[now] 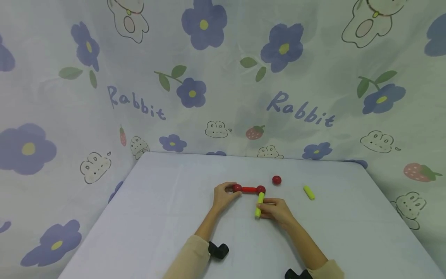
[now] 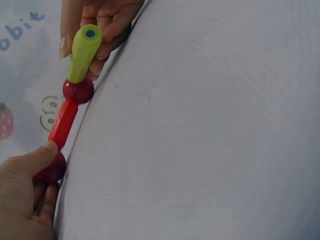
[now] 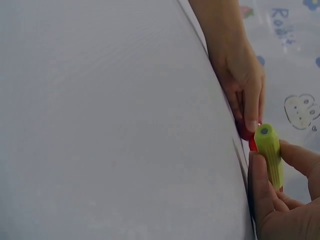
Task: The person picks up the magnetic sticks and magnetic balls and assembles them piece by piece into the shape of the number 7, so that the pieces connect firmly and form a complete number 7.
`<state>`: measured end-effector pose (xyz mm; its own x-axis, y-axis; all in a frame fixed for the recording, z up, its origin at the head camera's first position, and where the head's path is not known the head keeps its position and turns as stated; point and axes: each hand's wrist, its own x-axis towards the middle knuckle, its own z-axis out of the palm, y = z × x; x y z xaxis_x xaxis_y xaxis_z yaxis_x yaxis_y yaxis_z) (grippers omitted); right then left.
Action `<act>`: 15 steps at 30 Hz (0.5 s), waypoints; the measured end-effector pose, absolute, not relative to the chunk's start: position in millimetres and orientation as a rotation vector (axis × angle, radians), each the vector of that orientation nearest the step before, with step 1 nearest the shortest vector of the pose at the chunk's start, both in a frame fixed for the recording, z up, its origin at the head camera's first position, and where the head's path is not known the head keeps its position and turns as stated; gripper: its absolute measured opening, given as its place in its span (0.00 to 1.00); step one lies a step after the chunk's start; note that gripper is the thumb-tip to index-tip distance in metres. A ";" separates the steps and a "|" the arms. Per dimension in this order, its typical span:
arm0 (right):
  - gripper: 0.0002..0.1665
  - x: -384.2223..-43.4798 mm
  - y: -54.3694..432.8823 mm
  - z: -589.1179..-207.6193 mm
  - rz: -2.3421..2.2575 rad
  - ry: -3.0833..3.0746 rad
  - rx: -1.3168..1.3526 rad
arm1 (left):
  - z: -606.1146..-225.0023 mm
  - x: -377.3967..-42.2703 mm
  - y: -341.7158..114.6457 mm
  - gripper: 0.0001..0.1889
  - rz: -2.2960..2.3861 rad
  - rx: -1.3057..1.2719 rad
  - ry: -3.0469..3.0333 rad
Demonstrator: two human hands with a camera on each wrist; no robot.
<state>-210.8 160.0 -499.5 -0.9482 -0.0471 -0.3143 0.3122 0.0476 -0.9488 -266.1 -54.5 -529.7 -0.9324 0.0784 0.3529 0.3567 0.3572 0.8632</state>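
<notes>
A red rod point(image 1: 249, 190) joins two dark red balls, the left ball point(image 1: 237, 188) and the right ball point(image 1: 260, 189). My left hand point(image 1: 223, 197) grips the left ball between thumb and fingers. With thumb and fingers my right hand point(image 1: 277, 211) pinches a yellow-green rod point(image 1: 259, 206), whose far end meets the right ball at an angle to the red rod. In the left wrist view the yellow-green rod point(image 2: 84, 54) shows a dark hole in its free end. The left ball point(image 2: 53, 169) is partly hidden by the left thumb there.
A loose dark red ball point(image 1: 277, 180) lies behind the right hand. Farther right is a second yellow-green rod point(image 1: 309, 192). The white table point(image 1: 167, 201) meets a patterned cloth point(image 1: 223, 108) at its back edge.
</notes>
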 end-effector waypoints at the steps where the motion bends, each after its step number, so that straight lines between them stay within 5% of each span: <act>1: 0.31 -211.1 159.8 -499.4 -1.979 2.071 0.274 | -529.8 -266.2 -54.3 0.21 -1.607 -0.387 -2.371; 15: 0.31 -212.6 157.3 -500.8 -1.997 2.043 0.293 | -532.2 -266.9 -53.3 0.19 -1.601 -0.380 -2.357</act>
